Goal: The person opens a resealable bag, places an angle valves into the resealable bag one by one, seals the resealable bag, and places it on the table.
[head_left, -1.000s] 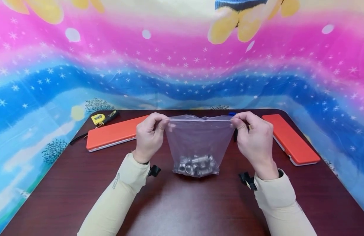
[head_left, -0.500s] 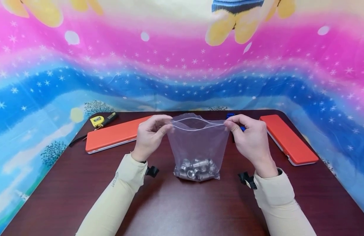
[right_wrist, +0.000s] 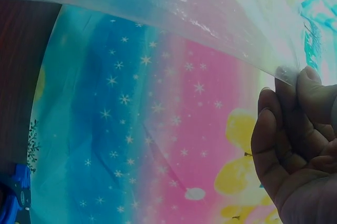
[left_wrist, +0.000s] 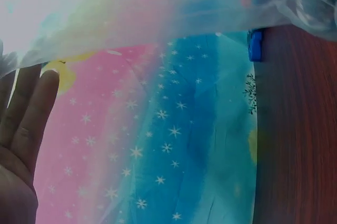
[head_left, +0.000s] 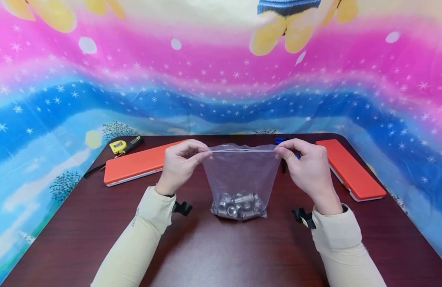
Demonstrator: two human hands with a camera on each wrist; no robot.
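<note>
A clear zip bag (head_left: 240, 175) stands at the middle of the dark table, its white zip strip stretched straight across the top. Several shiny metal fittings (head_left: 239, 203) lie heaped in its bottom. My left hand (head_left: 181, 163) pinches the bag's upper left corner between thumb and fingers. At the upper right corner my right hand (head_left: 308, 167) pinches it the same way. The right wrist view shows the thumb and forefinger of that hand (right_wrist: 297, 139) on the plastic edge. In the left wrist view the bag (left_wrist: 131, 13) crosses above the fingers.
An orange flat case (head_left: 138, 161) lies behind my left hand, and another orange case (head_left: 351, 169) is at the right. A yellow tape measure (head_left: 118, 146) and a black-handled tool (head_left: 133, 143) sit at the back left. A blue tool (head_left: 279, 140) is partly hidden behind my right hand.
The bag's mouth, a straight line one second ago, gaped half a second ago and is now drawn flat again. My hands have moved slightly apart since the gap. Both keep their pinch.
</note>
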